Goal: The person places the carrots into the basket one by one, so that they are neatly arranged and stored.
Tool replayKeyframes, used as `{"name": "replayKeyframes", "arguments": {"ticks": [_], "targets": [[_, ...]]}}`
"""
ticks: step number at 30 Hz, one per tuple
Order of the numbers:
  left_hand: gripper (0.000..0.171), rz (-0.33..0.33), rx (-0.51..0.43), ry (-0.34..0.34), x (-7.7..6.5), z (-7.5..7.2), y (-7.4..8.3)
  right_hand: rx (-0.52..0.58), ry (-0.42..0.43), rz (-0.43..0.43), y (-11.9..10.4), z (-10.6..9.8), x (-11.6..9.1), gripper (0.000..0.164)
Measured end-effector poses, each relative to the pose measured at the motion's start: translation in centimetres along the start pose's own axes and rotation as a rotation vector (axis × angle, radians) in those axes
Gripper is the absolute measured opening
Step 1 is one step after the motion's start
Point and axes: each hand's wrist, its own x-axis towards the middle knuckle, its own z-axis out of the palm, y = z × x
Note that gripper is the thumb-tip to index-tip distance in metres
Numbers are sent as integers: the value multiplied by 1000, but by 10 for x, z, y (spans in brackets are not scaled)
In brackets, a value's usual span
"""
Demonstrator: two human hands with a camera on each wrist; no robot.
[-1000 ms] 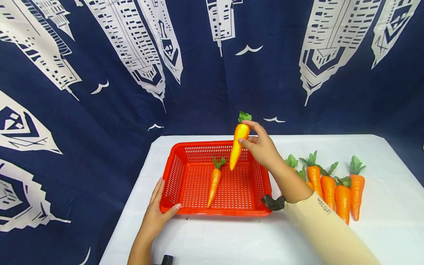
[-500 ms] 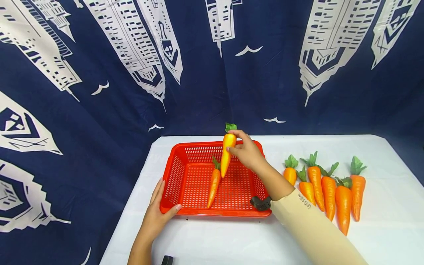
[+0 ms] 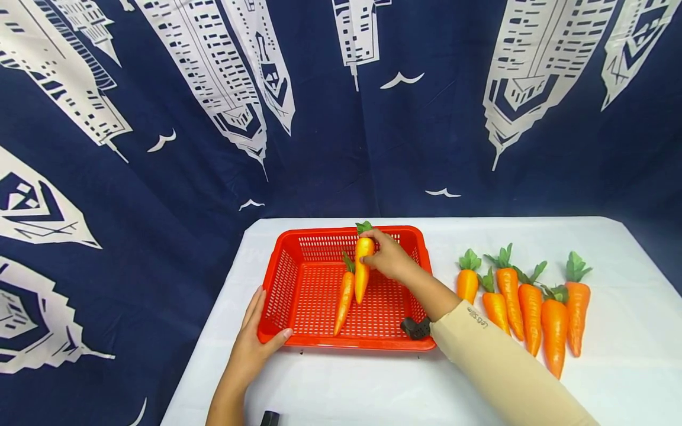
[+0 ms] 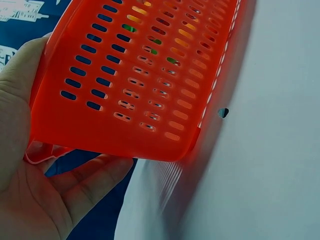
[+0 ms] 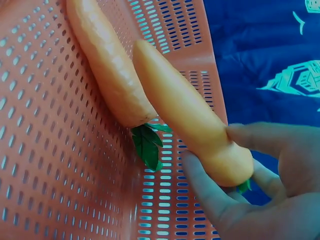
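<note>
My right hand (image 3: 388, 257) pinches a yellow-orange carrot (image 3: 362, 269) near its leafy top, inside the red basket (image 3: 350, 341). The carrot points tip-down toward the basket floor; in the right wrist view, thumb and fingers hold the thick end of this carrot (image 5: 182, 102). Just left of it, a more orange carrot (image 3: 344, 303) lies on the basket floor. My left hand (image 3: 250, 343) holds the basket's near left corner, thumb at the front rim and fingers along the left side. In the left wrist view, that hand (image 4: 30, 185) spans the corner of the basket (image 4: 115, 135).
Several orange carrots (image 3: 530, 316) with green tops lie on the white table (image 3: 629, 331) right of the basket. Behind the table hangs a dark blue cloth (image 3: 319, 165) printed with white buildings.
My right hand has brought the yellow-orange carrot left and down, from above the basket's right back part to beside the lying carrot. My left hand stays on the basket corner.
</note>
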Motion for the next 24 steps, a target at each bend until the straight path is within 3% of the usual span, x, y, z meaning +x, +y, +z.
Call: {"name": "replayKeyframes", "arguments": {"ticks": [9,16,24], "targets": [[101,-1,-1,2,0,1,0,-54,-81,32,10,10,3,54],[100,1,1,8,-1,0,0,-199,-80,52,16,14,5,48],[100,1,-9,4,0,1,0,-229,-212,63,21,15,3,51]]}}
